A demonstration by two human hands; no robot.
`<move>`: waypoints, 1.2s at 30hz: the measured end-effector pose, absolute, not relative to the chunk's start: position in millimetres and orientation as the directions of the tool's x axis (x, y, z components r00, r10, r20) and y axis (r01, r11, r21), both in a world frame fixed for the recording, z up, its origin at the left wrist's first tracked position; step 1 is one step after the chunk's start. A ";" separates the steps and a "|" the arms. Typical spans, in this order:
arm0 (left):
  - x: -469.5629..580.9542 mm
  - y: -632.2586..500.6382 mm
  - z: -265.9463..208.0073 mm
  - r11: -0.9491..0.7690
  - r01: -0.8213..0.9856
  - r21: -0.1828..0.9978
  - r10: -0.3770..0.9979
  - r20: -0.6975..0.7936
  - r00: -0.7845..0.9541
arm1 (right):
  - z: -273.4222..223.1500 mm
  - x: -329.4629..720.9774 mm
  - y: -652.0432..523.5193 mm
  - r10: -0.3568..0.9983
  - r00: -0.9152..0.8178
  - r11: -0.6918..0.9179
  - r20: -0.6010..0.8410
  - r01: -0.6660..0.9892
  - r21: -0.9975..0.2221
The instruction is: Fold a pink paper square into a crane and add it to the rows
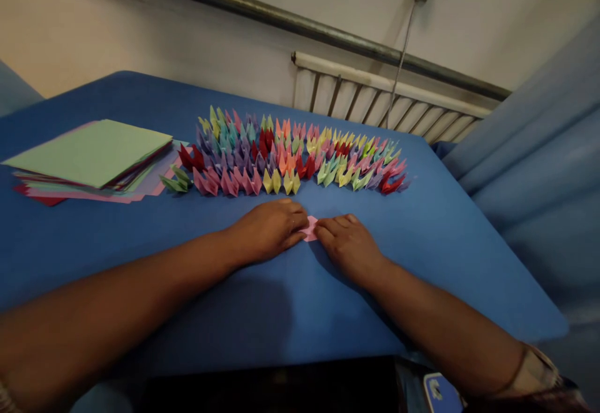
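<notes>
A small piece of folded pink paper [310, 229] lies on the blue tabletop between my two hands. My left hand [274, 228] is closed on its left edge, fingers bent and thumb low. From the other side, my right hand [349, 244] pinches or presses the right edge with its fingertips. Much of the paper is hidden under the fingers, so its full shape does not show. Just beyond my hands stand rows of folded paper figures [229, 183] in pink, red, yellow, green, purple and blue.
To the left lies a stack of coloured paper sheets [94, 150], pale green on top. The blue table [469, 263] has a wall radiator [356, 91] and a metal pipe [281, 16] behind it. A blue curtain [544, 144] hangs at the right.
</notes>
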State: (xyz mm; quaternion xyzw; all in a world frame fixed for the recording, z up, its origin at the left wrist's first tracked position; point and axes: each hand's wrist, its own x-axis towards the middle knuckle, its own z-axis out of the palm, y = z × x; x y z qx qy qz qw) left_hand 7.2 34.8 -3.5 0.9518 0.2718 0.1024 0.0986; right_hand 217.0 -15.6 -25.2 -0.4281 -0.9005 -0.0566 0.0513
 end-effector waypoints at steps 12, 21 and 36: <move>12.1 39.8 -9.4 -0.730 0.563 0.387 0.653 0.155 0.741 | -31.5 208.9 -2.4 0.883 -0.427 0.460 0.194 0.871 -0.173; 16.2 40.0 -15.1 -0.542 0.698 0.468 0.825 0.135 0.549 | -33.9 207.5 2.4 0.922 -0.321 0.373 0.216 0.884 -0.281; 8.3 40.7 -13.9 -0.555 0.720 0.416 0.817 0.114 0.565 | -10.5 203.1 18.5 0.977 -0.191 0.135 -0.094 0.899 -0.418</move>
